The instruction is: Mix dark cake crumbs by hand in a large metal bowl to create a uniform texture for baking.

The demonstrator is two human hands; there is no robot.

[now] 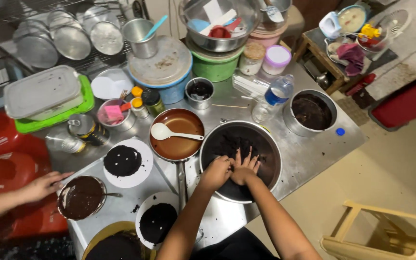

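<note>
Both my hands are inside a large round metal pan (276, 153) that holds dark cake crumbs (231, 142), at the front of a steel table. My left hand (216, 172) is curled into a fist on the crumbs. Touching it on the right, my right hand (244, 168) presses down on the crumbs with its fingers spread. Just left of the pan stands a brown frying pan (181, 143) with a white spoon (162, 131) lying in it.
Two white round boards carry dark crumb discs (123, 161) (157, 222). Another person's hand (44, 185) touches a bowl of chocolate batter (80, 197) at the left. A water bottle (271, 98) and a dark-stained pot (311, 111) stand behind the pan. A yellow stool (381, 236) is on the floor at the right.
</note>
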